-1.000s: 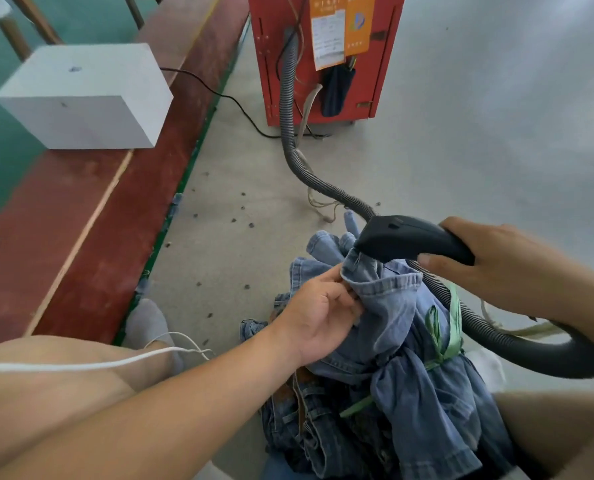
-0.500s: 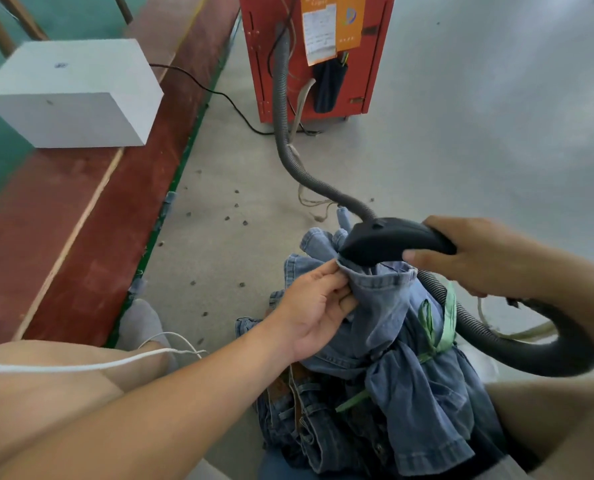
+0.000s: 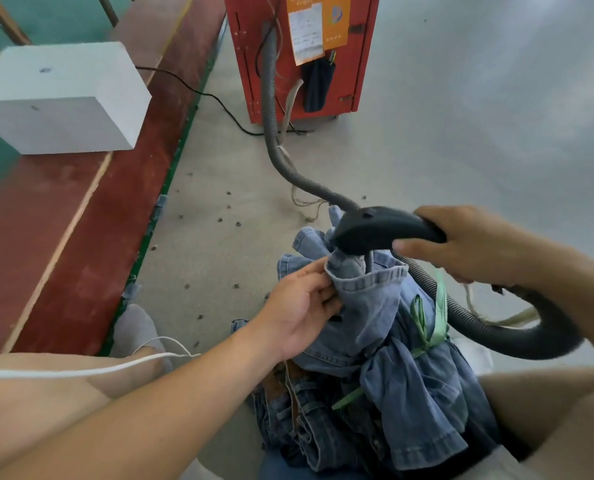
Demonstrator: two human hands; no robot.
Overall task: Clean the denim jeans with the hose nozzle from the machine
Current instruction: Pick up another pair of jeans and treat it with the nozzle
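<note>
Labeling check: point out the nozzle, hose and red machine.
nozzle [image 3: 378, 233], head view, on its black body.
hose [image 3: 271, 109], head view, ribbed stretch in front of the machine.
red machine [image 3: 361, 64], head view, front panel right of the orange notice.

Bright, even daylight (edges warped)

Matt black plastic nozzle [image 3: 375, 233]; faded denim jeans [image 3: 403, 368].

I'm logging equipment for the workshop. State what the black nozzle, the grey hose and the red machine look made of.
Black curved nozzle: looks like moulded plastic, matte, with smooth rounded edges. Grey ribbed hose: probably flexible plastic, judging by its close ridges and easy bends. Red box-shaped machine: likely painted sheet metal, with flat panels, sharp corners and slots; the paint hides what lies beneath.
</note>
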